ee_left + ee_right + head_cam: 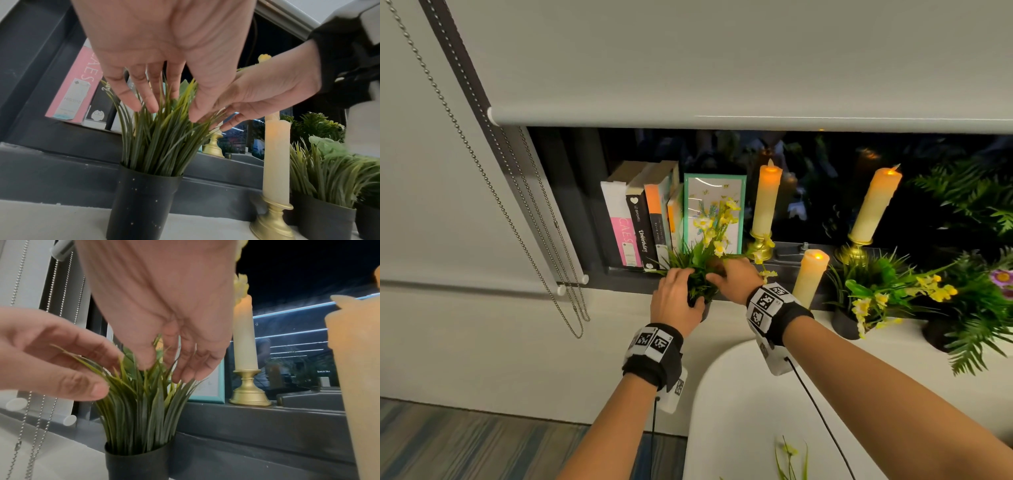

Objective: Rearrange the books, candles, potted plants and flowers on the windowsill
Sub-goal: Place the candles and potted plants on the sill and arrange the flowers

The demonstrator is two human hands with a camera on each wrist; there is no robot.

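Both hands were at work on the nearest thing we had on the sill. Our left hand [675,301] lay over the left side of the grass tuft, fingers [144,99] straight and spread among the blades, gripping nothing. Our right hand [736,279] came in from the other side, fingers [185,368] loosely bent down into the tuft; we could not tell whether they pinched a stem or only parted the grass.

The potted plant [158,138] stood upright in its black pot [141,206] on the white windowsill [41,224], at the front edge and just ahead of the dark window frame. We judged it light and top-heavy: the pot was narrow and smooth, the blades thin, springy and likely plastic, so they would bend away under any squeeze and give no hold. The yellow flowers [717,222] rising from it looked floppy on long stems. Best to take the pot itself round its wall, low down, and keep it upright.

Just to its right stood a short candle [810,277] on a gold base, close enough to knock. Behind, against the glass, were the books [640,226], a teal-framed picture [714,212] and two tall candles [767,202].
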